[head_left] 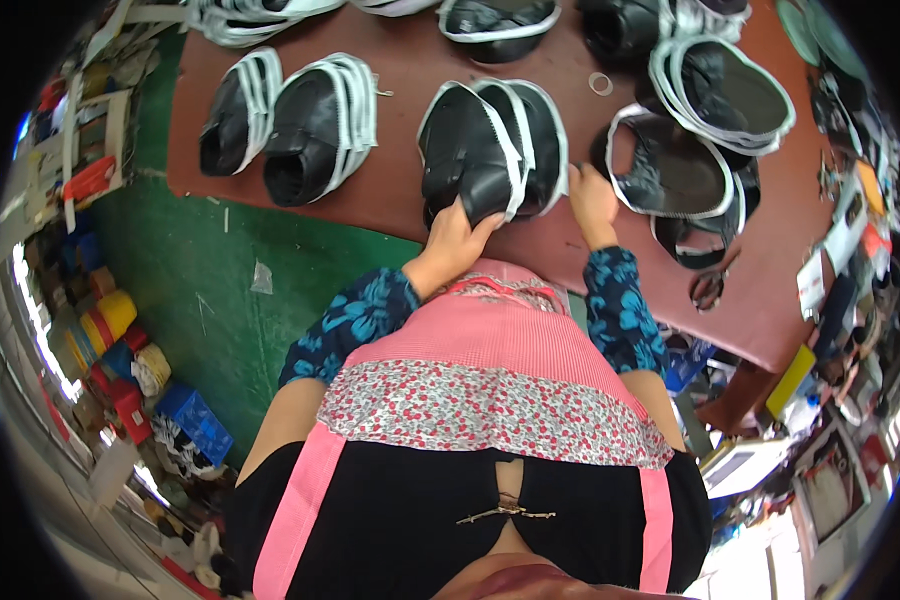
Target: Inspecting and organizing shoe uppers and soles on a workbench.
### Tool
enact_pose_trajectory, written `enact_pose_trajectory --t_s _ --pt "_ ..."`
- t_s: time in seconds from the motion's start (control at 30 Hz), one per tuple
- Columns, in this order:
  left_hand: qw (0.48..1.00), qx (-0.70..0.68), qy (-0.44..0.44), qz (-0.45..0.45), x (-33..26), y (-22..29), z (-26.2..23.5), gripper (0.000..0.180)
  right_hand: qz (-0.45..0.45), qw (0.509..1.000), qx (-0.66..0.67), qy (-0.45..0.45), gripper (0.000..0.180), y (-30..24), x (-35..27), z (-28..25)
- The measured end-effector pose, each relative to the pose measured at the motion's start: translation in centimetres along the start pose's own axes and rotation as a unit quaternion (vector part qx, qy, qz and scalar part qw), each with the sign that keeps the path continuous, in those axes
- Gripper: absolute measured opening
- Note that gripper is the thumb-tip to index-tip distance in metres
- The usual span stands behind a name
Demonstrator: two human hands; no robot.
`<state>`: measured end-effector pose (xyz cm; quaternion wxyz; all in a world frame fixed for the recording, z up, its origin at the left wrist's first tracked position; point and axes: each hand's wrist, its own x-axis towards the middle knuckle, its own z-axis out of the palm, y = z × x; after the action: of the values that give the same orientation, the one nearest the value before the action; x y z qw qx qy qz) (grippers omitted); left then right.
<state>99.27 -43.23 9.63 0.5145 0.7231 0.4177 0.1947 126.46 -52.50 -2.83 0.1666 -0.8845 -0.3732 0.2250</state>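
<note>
A small stack of black shoe uppers (470, 150) with white edging stands at the near edge of the table, in front of my body. My left hand (455, 245) is closed on the lower end of the front shoe upper, thumb on the right side. Just right of the stack, my right hand (594, 205) has its fingers drawn together by the white edge of the rear upper. Whatever those fingers pinch is too small to make out. To the right of that hand lies another black shoe upper (670, 165), its white-rimmed opening turned up.
The reddish-brown table (390, 215) carries more stacked uppers (320, 130) at left and a white-rimmed pile (725, 95) at far right. Scissors (708, 288) lie near the right front edge. A ring (600, 83) sits farther back. A blue crate (195, 420) stands on the green floor at left.
</note>
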Motion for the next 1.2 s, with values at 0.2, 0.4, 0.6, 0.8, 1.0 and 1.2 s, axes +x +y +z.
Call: enact_pose_trajectory --t_s 0.2,0.4,0.6,0.8,1.0,1.2 --pt "0.892 0.452 -0.012 -0.025 -6.7 1.2 -14.8 0.032 0.051 0.981 0.186 0.005 0.048 5.0 -2.7 0.2" --pt "0.862 0.506 -0.025 0.018 -1.9 -8.0 -28.8 0.032 0.212 0.818 0.514 -0.144 0.035 -0.6 -2.4 -1.3" --pt "0.83 0.485 0.246 0.121 6.2 -3.3 -22.3 0.059 0.228 0.756 0.59 -0.169 0.037 -0.8 -3.4 -0.4" --pt "0.952 0.217 -0.136 0.167 3.5 1.0 -7.4 0.05 0.136 0.867 0.451 -0.163 0.036 -7.7 -5.1 -1.2" --pt "0.959 0.235 -0.145 0.072 -1.5 -4.3 -5.9 0.031 -0.254 0.943 0.121 0.181 0.028 -18.0 4.0 -4.5" --pt "0.967 0.205 -0.14 0.053 -2.9 -3.2 -9.1 0.033 -0.306 0.934 -0.149 0.107 0.025 -20.2 17.0 0.7"
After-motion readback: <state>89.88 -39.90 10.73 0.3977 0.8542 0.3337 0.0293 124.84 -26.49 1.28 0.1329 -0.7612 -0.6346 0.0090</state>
